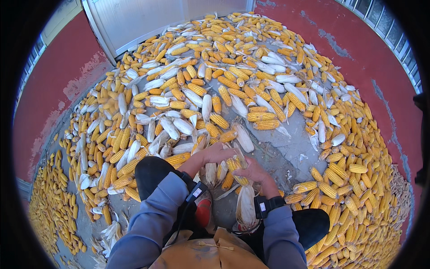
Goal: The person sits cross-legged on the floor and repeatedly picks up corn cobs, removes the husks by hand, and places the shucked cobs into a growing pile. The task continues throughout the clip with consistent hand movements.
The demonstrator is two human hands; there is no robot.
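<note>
Between my two hands is a partly husked ear of corn (234, 163), its yellow kernels bare along the upper side. My left hand (217, 153) grips its far end, where some pale husk still clings. Fingers of my right hand (253, 171) wrap the ear from the right. Peeled-back dry husk (247, 205) hangs from the near end, down between my knees. Just past my hands lies an ear in white husk (244, 138). A bare orange-yellow ear (227, 181) rests on the ground below my left hand.
Husked and unhusked ears (201, 80) spread over the concrete floor (289, 144) ahead and to the left. A dense heap of bare ears (356, 205) rises at my right. Loose husks (112, 235) lie at lower left. Red walls (349, 43) and a pale metal door (144, 23) bound the space.
</note>
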